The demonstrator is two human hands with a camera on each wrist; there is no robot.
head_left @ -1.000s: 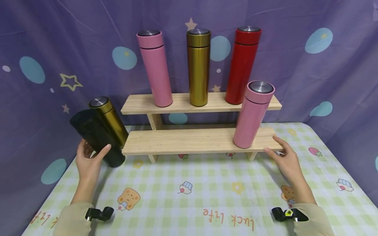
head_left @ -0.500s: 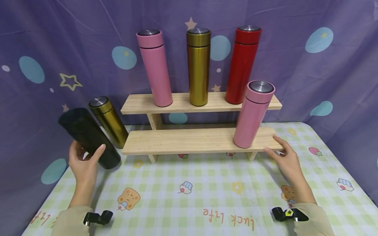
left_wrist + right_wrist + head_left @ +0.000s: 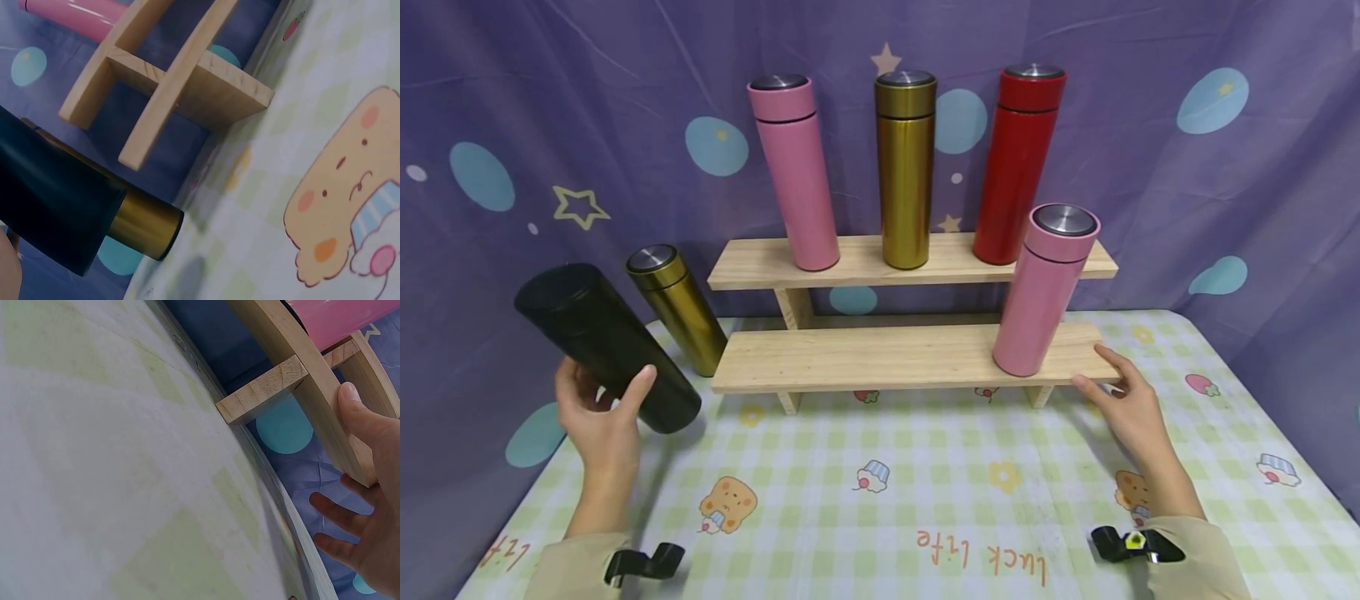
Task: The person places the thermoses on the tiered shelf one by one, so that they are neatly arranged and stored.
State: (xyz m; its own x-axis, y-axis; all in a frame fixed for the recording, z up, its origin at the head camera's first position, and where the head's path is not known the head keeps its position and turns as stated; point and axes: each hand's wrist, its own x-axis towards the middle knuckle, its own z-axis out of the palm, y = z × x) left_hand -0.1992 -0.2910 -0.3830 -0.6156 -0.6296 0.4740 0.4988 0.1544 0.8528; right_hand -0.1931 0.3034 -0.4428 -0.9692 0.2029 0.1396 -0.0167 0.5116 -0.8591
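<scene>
My left hand (image 3: 598, 417) grips a black thermos bottle (image 3: 613, 350), its thumb across the near side. The bottle leans with its top to the left, and in the left wrist view its lower end (image 3: 75, 231) hangs over the cloth. Behind it a gold thermos (image 3: 681, 312) stands beside the shelf. My right hand (image 3: 1131, 408) holds the right end of the lower board of a two-tier wooden shelf (image 3: 865, 358). In the right wrist view the thumb (image 3: 356, 409) lies along the board's front, with the index finger at its end and the other fingers spread.
On the upper board stand a pink thermos (image 3: 797, 183), a gold thermos (image 3: 906, 179) and a red thermos (image 3: 1018, 171). Another pink thermos (image 3: 1041, 300) stands toward the right of the lower board. A checked tablecloth (image 3: 820, 533) covers the table; a purple curtain (image 3: 625, 67) hangs behind.
My left hand has carried the black thermos bottle left and nearer to me, away from the gold thermos and the shelf. My right hand stays at the shelf's end.
</scene>
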